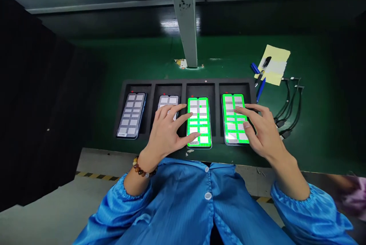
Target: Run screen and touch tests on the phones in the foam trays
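Observation:
Four phones lie face up in a black tray (206,81) with four compartments. The far left phone (132,115) shows grey blocks on a dark screen. Beside it, the second phone (168,100) is partly covered by my left hand (170,128). That hand is spread, its index finger and thumb over the left side of the third phone (203,123), whose screen has green bands between pale blocks. My right hand (261,128) has its fingers apart, the index fingertip on or just above the green-banded screen of the fourth phone (233,123) and the thumb at its right edge.
Yellow paper (276,62) with pens and a blue cap lies behind the tray's right end. Black cables (294,107) sit to the right. A metal post (187,20) rises behind the tray. Someone's pink sleeve (356,195) shows at the right edge.

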The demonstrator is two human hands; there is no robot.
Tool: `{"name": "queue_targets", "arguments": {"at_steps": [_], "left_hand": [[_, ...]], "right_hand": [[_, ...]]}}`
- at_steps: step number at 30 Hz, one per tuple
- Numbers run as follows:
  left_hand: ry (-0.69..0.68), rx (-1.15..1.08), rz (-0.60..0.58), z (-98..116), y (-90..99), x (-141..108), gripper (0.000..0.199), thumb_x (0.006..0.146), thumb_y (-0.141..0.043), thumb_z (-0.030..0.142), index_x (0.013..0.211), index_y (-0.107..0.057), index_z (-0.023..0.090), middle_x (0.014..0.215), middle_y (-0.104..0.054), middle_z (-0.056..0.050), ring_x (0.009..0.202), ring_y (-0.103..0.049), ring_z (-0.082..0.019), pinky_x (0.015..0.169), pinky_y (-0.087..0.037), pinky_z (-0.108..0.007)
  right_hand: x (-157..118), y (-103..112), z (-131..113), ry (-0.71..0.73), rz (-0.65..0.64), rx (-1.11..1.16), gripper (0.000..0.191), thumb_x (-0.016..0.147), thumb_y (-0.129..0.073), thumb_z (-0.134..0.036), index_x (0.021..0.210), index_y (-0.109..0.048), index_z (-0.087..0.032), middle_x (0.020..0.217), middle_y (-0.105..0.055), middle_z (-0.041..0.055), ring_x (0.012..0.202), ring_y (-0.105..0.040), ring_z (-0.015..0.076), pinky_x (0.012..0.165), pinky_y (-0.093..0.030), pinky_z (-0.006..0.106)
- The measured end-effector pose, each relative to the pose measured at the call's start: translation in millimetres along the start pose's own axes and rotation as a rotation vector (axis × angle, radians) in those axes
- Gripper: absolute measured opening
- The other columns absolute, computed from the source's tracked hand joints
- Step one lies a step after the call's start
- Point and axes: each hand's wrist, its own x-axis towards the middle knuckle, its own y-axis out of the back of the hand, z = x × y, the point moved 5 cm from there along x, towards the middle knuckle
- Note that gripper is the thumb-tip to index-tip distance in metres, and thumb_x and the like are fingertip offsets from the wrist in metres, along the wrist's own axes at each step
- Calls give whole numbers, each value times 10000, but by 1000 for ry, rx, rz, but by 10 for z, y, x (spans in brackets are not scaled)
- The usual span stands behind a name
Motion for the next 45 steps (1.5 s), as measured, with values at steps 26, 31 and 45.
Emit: {"name": "queue_targets", "arguments": {"at_steps": [26,31,45], "left_hand": [[59,73,-101,-4,-166,463,707,1002,-601,754,1454,-712,222,1605,-577,-190,1451,-521,-416,1218,-425,-612],[24,72,-116,55,-94,390,692,983,-633,758,1421,-741,233,1588,-606,-168,1418,-553,-412,1218,-431,-614],[48,83,-153,89,-81,330,686,982,-643,751,1452,-717,257,1618,-578,-158,1425,-542,-411,1224,-424,-618]], "right_hand": [[305,-49,214,6,10,-37,449,1141,-410,-365,1538,-590,-260,1473,-699,120,1431,-550,380,1114,-476,635],[265,-30,201,11,1,-32,473,1138,-414,-351,1581,-566,-285,1458,-708,107,1424,-554,378,1114,-474,626],[368,-186,0,72,-72,39,469,1141,-416,-369,1577,-568,-285,1464,-717,98,1462,-524,372,1140,-462,624]]}}
